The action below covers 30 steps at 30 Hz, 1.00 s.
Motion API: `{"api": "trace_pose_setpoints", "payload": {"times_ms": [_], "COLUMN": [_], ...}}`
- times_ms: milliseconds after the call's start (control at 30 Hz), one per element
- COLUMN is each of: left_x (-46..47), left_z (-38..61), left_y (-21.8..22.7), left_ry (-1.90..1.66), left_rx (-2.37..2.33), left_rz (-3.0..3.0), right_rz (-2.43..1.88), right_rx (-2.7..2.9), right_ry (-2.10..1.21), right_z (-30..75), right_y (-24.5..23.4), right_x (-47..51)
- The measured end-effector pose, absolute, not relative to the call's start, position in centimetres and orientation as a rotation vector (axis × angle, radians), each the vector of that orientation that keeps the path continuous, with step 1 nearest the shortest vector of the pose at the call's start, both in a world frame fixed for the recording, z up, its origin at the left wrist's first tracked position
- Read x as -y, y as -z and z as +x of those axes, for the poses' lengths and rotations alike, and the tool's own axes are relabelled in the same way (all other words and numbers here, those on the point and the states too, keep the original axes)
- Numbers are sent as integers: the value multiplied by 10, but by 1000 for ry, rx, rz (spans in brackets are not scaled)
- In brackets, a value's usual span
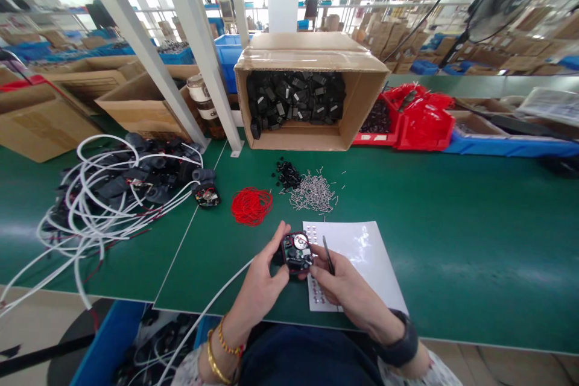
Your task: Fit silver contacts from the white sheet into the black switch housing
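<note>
My left hand (pixel 265 280) is closed round a small black open device (pixel 296 251) with a round metal part and a circuit board showing inside; a white cable (pixel 212 307) runs from it down off the table edge. My right hand (pixel 344 289) touches the device's right side and pinches dark tweezers (pixel 328 262). Both hands hover over the near edge of the green table (pixel 452 241), above a white sheet (pixel 362 253) carrying rows of small round stickers.
A red wire coil (pixel 251 205), small black parts (pixel 288 175) and a scatter of metal pins (pixel 313 193) lie beyond the sheet. A heap of black units with white cables (pixel 122 187) fills the left. A cardboard box of black parts (pixel 307 96) and red bins (pixel 420 120) stand behind.
</note>
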<state>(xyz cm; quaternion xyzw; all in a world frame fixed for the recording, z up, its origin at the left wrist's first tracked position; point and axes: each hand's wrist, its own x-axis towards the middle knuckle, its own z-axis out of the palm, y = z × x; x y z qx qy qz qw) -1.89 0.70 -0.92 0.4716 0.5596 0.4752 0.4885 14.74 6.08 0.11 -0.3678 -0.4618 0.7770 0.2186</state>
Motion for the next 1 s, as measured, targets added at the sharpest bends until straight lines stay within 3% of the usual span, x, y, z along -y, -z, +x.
{"api": "trace_pose_setpoints", "payload": {"times_ms": [1000], "left_x": [0], "left_z": [-14], "left_y": [3], "left_ry": [-1059], "left_rx": [-1378], "left_rz": [1214], "right_rz": [-964], "right_rx": [1107], "right_ry": [-2220], "right_z": [147], "right_y": [-2], "right_x": [-58]}}
